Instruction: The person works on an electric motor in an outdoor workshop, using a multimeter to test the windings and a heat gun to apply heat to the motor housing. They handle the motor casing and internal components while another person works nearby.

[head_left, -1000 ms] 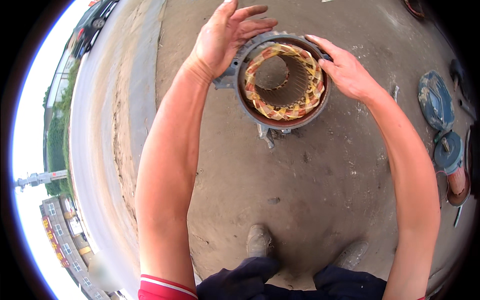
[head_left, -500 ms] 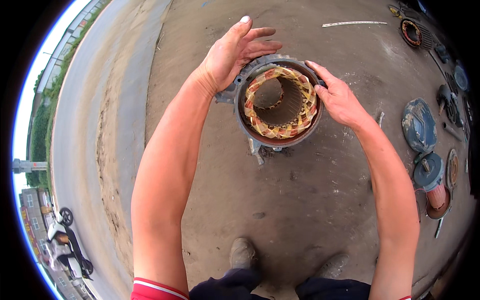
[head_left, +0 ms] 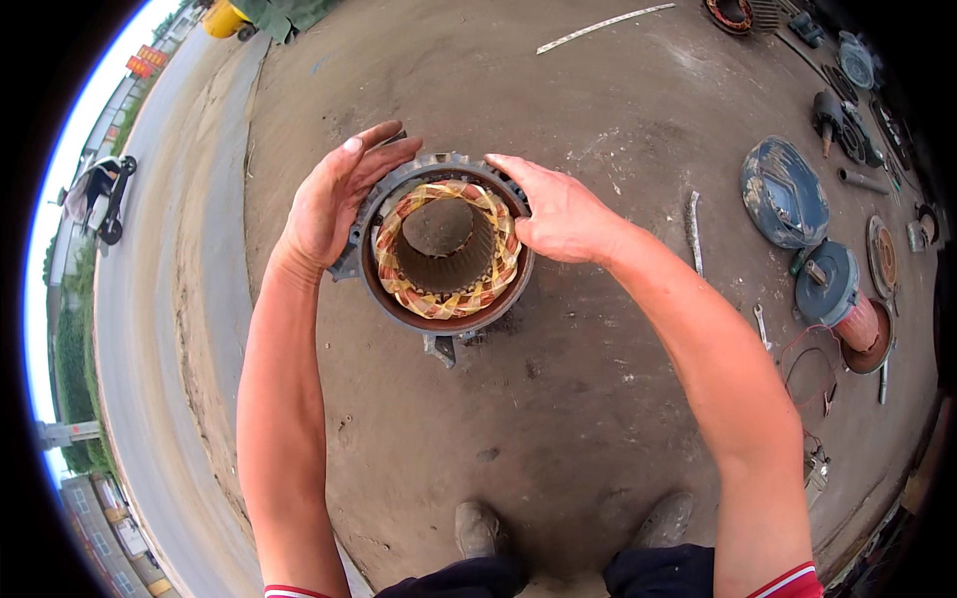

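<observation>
An open motor housing (head_left: 370, 284) is between my hands, its round mouth facing up. Inside sits a ring of copper windings (head_left: 395, 283) bound with yellowish strips, around a slotted bore. My right hand (head_left: 563, 212) grips the right side of the rim, thumb at the edge and fingers on the outer wall. Against the upper left side rests my left hand (head_left: 334, 199), its fingers straight and not curled round anything. A metal foot sticks out at the housing's near side. Whether the underside touches the ground is hidden.
To the right lie a blue-grey cover (head_left: 785, 194), a round motor part with a reddish cylinder (head_left: 857, 327), a wrench (head_left: 762, 325) and a pale strip (head_left: 695, 234). Another wound stator (head_left: 733, 14) is at the far right. A road (head_left: 150, 329) with a scooter (head_left: 103, 199) runs along the left.
The housing has shifted left over the ground, and both hands went with it. My left hand has come closer against its side. The whole view has turned too.
</observation>
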`<action>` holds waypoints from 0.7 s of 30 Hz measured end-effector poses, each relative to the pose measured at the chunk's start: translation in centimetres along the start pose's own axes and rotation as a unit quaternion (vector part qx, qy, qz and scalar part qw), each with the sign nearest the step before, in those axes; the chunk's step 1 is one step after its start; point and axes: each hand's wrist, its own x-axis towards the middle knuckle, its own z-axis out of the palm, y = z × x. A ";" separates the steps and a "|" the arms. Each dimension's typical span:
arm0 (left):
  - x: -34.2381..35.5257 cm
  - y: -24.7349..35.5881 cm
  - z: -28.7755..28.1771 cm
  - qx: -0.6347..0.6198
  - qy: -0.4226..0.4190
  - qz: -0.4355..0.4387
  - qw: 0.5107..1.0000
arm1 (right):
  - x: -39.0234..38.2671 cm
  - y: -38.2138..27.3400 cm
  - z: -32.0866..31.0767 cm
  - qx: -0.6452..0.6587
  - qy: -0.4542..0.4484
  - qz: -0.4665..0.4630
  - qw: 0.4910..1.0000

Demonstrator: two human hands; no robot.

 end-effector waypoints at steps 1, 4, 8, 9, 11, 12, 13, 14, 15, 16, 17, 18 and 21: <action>0.1 0.1 0.3 0.025 -0.003 0.007 1.000 | 0.0 0.4 0.0 0.002 0.003 -0.004 1.000; 0.5 0.2 0.8 0.054 -0.011 0.002 0.998 | 0.1 1.4 -0.2 0.013 -0.007 -0.013 1.000; 0.5 0.6 1.3 0.060 0.005 -0.016 0.998 | -0.2 1.4 -0.9 0.069 -0.036 -0.003 0.997; 0.6 0.8 1.5 0.059 0.009 -0.020 0.998 | -0.3 1.4 -1.2 0.081 -0.046 0.004 0.996; 0.6 1.0 1.7 0.084 0.009 -0.018 0.996 | -0.3 1.6 -1.5 0.106 -0.052 0.001 0.993; 0.7 1.0 1.7 0.099 0.007 -0.014 0.995 | -0.5 1.7 -1.8 0.119 -0.054 0.003 0.991; 0.6 1.0 1.9 0.113 0.007 -0.011 0.994 | -0.7 1.6 -1.9 0.132 -0.060 0.006 0.989; 0.6 0.8 2.4 0.111 0.015 -0.007 0.994 | -0.8 1.8 -1.7 0.149 -0.056 0.003 0.987; 0.5 0.8 3.0 0.242 0.009 0.002 0.970 | -0.8 2.1 -1.6 0.156 -0.053 0.001 0.986; 0.4 1.2 4.2 0.369 0.001 0.012 0.929 | -0.9 2.4 -1.6 0.162 -0.050 -0.002 0.986; 0.4 1.2 5.2 0.488 -0.008 0.023 0.872 | -1.0 2.7 -1.4 0.168 -0.048 -0.004 0.985; 0.6 0.7 5.9 0.575 0.011 0.070 0.815 | -0.9 3.1 -1.1 0.165 -0.034 -0.016 0.986; 0.5 0.1 5.9 0.552 0.053 0.076 0.828 | -0.8 3.9 0.0 0.156 -0.001 -0.046 0.987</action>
